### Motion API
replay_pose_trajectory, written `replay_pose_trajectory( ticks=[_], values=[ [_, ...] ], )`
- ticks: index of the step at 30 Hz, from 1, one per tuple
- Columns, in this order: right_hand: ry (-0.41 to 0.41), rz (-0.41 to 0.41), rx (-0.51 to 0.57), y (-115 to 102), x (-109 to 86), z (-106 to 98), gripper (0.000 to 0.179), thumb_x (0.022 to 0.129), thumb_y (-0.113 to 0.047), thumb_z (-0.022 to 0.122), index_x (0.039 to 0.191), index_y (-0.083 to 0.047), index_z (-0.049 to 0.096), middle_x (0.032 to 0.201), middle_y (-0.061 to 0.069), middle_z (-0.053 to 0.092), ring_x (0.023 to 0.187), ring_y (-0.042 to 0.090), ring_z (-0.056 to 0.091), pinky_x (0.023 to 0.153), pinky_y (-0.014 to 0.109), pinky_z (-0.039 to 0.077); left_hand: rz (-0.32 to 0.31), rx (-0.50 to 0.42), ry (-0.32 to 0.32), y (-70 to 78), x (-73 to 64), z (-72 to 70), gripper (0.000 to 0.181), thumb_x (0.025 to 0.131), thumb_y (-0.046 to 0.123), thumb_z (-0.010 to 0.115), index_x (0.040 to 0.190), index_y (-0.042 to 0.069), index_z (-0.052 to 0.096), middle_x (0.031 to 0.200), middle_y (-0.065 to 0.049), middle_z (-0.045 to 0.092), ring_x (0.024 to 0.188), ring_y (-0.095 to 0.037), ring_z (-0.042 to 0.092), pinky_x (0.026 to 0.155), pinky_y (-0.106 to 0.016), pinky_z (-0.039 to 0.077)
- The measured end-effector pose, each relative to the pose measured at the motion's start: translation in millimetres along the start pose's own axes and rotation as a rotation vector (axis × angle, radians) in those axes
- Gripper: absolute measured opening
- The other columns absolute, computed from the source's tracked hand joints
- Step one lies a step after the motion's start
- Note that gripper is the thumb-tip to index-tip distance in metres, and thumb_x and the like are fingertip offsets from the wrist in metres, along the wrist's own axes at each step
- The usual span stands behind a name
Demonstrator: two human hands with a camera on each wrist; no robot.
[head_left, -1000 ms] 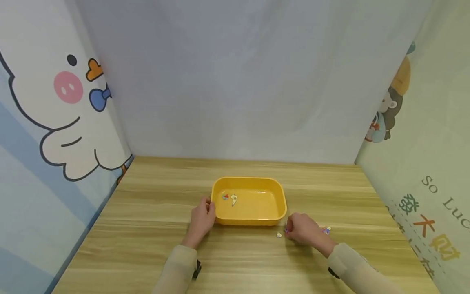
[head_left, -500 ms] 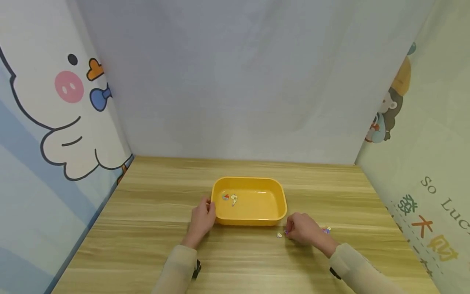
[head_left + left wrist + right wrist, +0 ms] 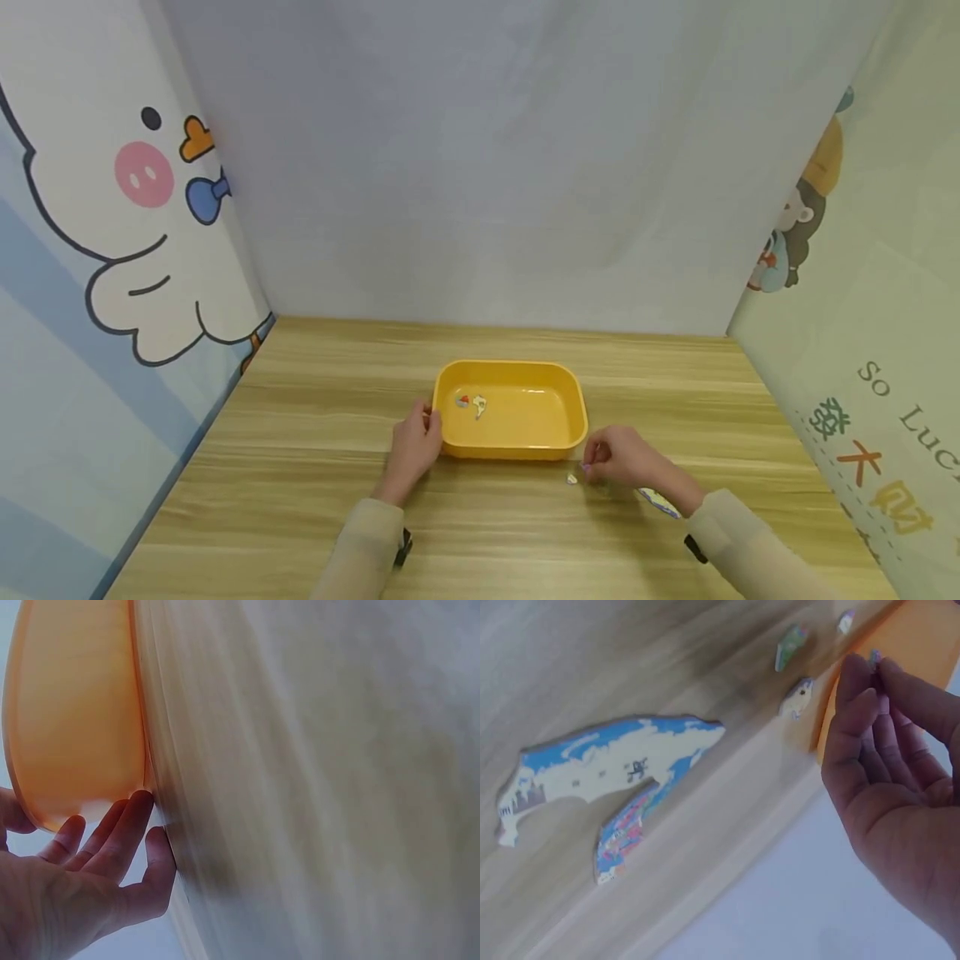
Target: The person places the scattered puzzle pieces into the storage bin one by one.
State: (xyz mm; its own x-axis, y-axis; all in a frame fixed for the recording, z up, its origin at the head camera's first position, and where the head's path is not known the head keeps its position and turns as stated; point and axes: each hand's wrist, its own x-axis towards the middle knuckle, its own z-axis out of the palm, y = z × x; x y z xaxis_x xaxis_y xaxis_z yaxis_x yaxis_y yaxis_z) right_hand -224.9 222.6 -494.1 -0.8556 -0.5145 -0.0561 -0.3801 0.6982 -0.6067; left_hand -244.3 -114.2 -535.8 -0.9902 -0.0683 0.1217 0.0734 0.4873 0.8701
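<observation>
My left hand (image 3: 415, 442) holds the left end of a yellow plastic tray (image 3: 511, 452); in the left wrist view its fingers (image 3: 124, 832) lie against the tray's outer wall, the thumb at the rim. Just off the tray's front right corner, my right hand (image 3: 622, 458) pinches a tiny purplish piece (image 3: 874, 656) between thumb and forefinger. Two small flat printed pieces lie inside the tray, one red and blue (image 3: 462, 402), one cream (image 3: 479, 407). A small cream piece (image 3: 572, 479) rests on the table beside the right fingertips.
A large curved piece printed blue and cream (image 3: 615, 757) lies under the right wrist. Near it on the wooden table (image 3: 322, 383) are a green and red piece (image 3: 790, 646) and a cream piece with a dark dot (image 3: 797, 697). A pale curtain (image 3: 487, 167) hangs behind.
My right hand has risen slightly with the purplish piece between its fingertips. Part of the large blue and cream piece now shows below the right wrist. The left hand stays on the tray.
</observation>
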Motion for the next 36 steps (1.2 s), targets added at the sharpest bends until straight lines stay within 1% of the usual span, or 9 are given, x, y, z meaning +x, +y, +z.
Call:
replay_pose_trajectory(
  ticks=[5,10,14,18,23,27,32,36],
  values=[
    [-0.021,-0.005,0.072,-4.6,-0.6,-10.6,0.010,0.076,0.000,0.074,0.081,-0.006,0.067,0.071,-0.002,0.065,0.064,0.010,0.061,0.058,0.026,0.050,-0.008,0.009,0.007,1.1,-0.4,0.3,0.015,0.099,0.016,0.046,0.103,0.002,0.052,0.071,-0.004,0.059,0.054,-0.014,0.056,0.049,-0.029,0.048],
    [-0.053,-0.014,0.101,-4.4,1.1,-17.1,0.010,0.078,0.003,0.073,0.087,0.001,0.068,0.078,0.002,0.067,0.072,0.013,0.063,0.064,0.026,0.052,-0.003,0.026,0.015,-0.3,0.5,0.3,0.015,0.099,0.015,0.047,0.102,0.002,0.052,0.071,-0.004,0.059,0.055,-0.014,0.056,0.050,-0.028,0.047],
    [-0.082,-0.020,0.112,-5.1,3.3,-22.6,0.011,0.079,0.004,0.072,0.090,0.003,0.069,0.081,0.003,0.068,0.075,0.014,0.064,0.067,0.026,0.052,-0.003,0.028,0.018,-1.0,1.2,0.4,0.014,0.098,0.015,0.047,0.101,0.002,0.052,0.072,-0.004,0.059,0.056,-0.014,0.056,0.051,-0.028,0.048],
    [-0.098,-0.028,0.104,-8.7,6.7,-30.0,0.012,0.081,0.004,0.070,0.093,0.005,0.069,0.084,0.005,0.068,0.077,0.016,0.063,0.068,0.027,0.053,0.002,0.029,0.019,-1.4,1.4,0.8,0.014,0.098,0.014,0.048,0.101,0.002,0.052,0.071,-0.004,0.059,0.056,-0.014,0.056,0.051,-0.028,0.048],
    [-0.113,-0.038,0.098,-16.4,13.8,-40.8,0.014,0.083,0.005,0.068,0.097,0.008,0.068,0.086,0.007,0.068,0.079,0.018,0.063,0.067,0.028,0.053,0.005,0.032,0.013,0.0,2.5,0.0,0.014,0.099,0.015,0.047,0.102,0.002,0.052,0.074,-0.005,0.060,0.059,-0.014,0.056,0.052,-0.028,0.048],
    [-0.105,-0.074,0.083,-23.3,23.0,-48.5,0.015,0.082,0.006,0.067,0.097,0.010,0.067,0.085,0.008,0.068,0.078,0.019,0.064,0.067,0.027,0.053,0.016,0.031,0.010,1.0,4.5,-1.9,0.014,0.099,0.015,0.047,0.102,0.002,0.052,0.075,-0.006,0.060,0.060,-0.015,0.055,0.053,-0.028,0.048],
    [-0.099,-0.090,0.056,-31.3,30.8,-52.6,0.014,0.083,0.004,0.068,0.096,0.007,0.069,0.084,0.007,0.068,0.077,0.017,0.063,0.067,0.026,0.052,0.012,0.022,-0.003,0.3,1.5,-1.9,0.014,0.099,0.015,0.046,0.102,0.002,0.051,0.073,-0.005,0.058,0.057,-0.014,0.054,0.051,-0.029,0.047],
    [-0.099,-0.095,0.024,-35.5,38.7,-53.3,0.015,0.083,0.004,0.068,0.097,0.005,0.070,0.086,0.006,0.068,0.078,0.017,0.063,0.068,0.027,0.052,0.017,0.020,0.002,-2.0,0.5,-0.5,0.013,0.099,0.014,0.046,0.102,0.002,0.051,0.072,-0.004,0.057,0.056,-0.014,0.054,0.051,-0.029,0.047]
  ],
)
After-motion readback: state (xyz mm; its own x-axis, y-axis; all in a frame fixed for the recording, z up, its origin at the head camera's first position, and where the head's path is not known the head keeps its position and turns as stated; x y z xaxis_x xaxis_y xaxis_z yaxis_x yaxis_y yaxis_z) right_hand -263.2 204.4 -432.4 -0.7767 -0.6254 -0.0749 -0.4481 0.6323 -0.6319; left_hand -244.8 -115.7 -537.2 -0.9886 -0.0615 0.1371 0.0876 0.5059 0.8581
